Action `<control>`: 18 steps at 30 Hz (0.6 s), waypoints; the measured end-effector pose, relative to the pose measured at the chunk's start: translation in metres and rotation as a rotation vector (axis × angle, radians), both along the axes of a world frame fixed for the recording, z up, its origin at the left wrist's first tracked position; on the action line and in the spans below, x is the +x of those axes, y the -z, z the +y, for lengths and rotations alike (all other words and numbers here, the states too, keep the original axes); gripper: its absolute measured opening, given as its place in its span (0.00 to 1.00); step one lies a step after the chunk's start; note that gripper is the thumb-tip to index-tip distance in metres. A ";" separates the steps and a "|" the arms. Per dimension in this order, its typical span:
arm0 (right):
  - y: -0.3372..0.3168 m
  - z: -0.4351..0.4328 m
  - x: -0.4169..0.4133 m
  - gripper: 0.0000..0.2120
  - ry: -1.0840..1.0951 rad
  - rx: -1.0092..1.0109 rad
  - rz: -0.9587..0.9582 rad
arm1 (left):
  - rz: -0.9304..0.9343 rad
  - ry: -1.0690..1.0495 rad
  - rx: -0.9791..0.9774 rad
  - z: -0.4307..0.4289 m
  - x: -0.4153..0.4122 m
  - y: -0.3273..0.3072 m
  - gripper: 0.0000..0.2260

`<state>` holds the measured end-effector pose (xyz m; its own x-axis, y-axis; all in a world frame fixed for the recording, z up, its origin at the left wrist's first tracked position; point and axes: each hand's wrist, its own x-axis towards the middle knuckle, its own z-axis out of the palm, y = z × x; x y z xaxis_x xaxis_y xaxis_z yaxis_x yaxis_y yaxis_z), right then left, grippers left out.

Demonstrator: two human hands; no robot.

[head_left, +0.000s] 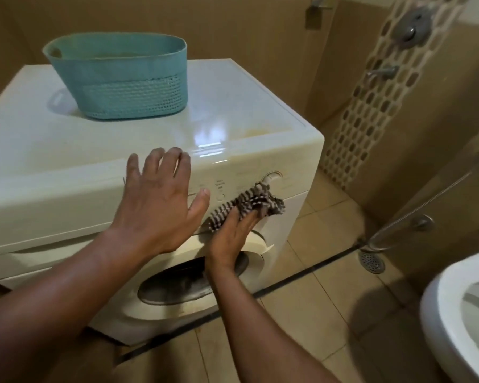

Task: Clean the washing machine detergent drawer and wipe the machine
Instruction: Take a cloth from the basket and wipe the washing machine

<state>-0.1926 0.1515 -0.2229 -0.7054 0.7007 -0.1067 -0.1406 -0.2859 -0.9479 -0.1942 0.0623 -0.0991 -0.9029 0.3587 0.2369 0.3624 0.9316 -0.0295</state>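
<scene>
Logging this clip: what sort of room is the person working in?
Most likely a home bathroom that also houses the laundry: a white toilet sits at the right, a floor drain is set in the tiled floor, and a front-loading washing machine stands on the same floor.

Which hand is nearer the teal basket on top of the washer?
Left. The left hand is spread over the washer front, below the basket; the right hand, lower, holds a striped cloth on the panel.
</scene>
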 end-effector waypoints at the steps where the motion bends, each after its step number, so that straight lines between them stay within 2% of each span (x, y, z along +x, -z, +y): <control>1: -0.006 0.009 -0.007 0.27 0.050 -0.178 0.017 | -0.015 0.018 -0.005 0.004 -0.001 0.001 0.35; 4: -0.026 0.049 -0.018 0.20 0.105 -0.615 0.069 | -0.029 0.017 -0.005 0.012 -0.003 0.003 0.36; 5: -0.032 0.065 -0.018 0.19 0.128 -0.660 0.080 | -0.030 0.016 -0.011 0.013 -0.003 0.003 0.36; 7: -0.041 0.103 -0.025 0.16 0.155 -0.577 0.116 | -0.036 0.019 -0.036 0.013 -0.004 0.003 0.36; 10: -0.064 0.147 -0.048 0.17 0.097 -0.171 0.101 | -0.045 0.021 -0.053 0.010 -0.005 0.003 0.35; 12: -0.073 0.158 -0.065 0.22 0.092 0.243 -0.004 | -0.048 0.027 -0.030 0.010 -0.006 0.001 0.34; 15: -0.088 0.128 -0.058 0.23 0.071 0.796 -0.202 | -0.042 0.040 0.040 0.005 -0.010 -0.006 0.33; 18: -0.097 0.079 -0.040 0.22 -0.040 1.257 -0.205 | -0.042 0.020 0.089 -0.013 -0.010 -0.015 0.34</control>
<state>-0.2323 0.2303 -0.1260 -0.7780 0.3767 0.5028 0.0281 0.8204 -0.5711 -0.2046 0.0488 -0.0839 -0.9055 0.3564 0.2305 0.3805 0.9222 0.0688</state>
